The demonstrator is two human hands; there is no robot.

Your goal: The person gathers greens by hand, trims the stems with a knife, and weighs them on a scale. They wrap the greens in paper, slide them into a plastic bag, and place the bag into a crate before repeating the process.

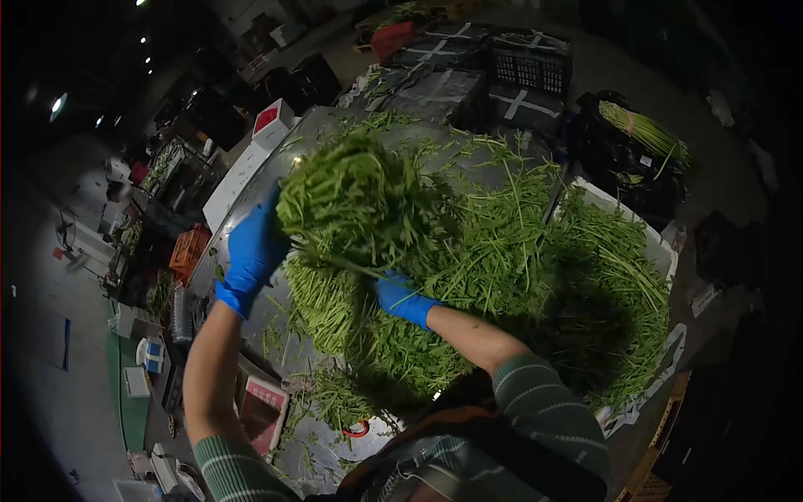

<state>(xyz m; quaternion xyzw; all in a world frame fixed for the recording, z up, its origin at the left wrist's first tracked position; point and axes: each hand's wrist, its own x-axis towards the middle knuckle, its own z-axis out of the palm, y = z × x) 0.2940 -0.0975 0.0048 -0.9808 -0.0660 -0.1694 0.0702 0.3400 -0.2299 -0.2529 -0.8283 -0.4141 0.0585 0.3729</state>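
My left hand (253, 247), in a blue glove, is closed on the left side of a large bunch of leafy greens (355, 188) raised over the metal table (314, 125). Below the bunch, my right hand (403, 299), also blue-gloved, lies among stems and leaves; its fingers are mostly hidden by them. A stack of light green cut stems (322, 305) rests between my two hands. Loose greens (502, 243) spread to the right of the bunch. A red-orange ring-shaped item (357, 429) sits near the table's front edge.
A white container (665, 251) full of greens stands at the right. Black crates (531, 67) and taped packages are behind the table, with a black bag (615, 171) holding long stems. A red-and-white box (272, 121) sits back left; an orange crate (189, 251) stands left.
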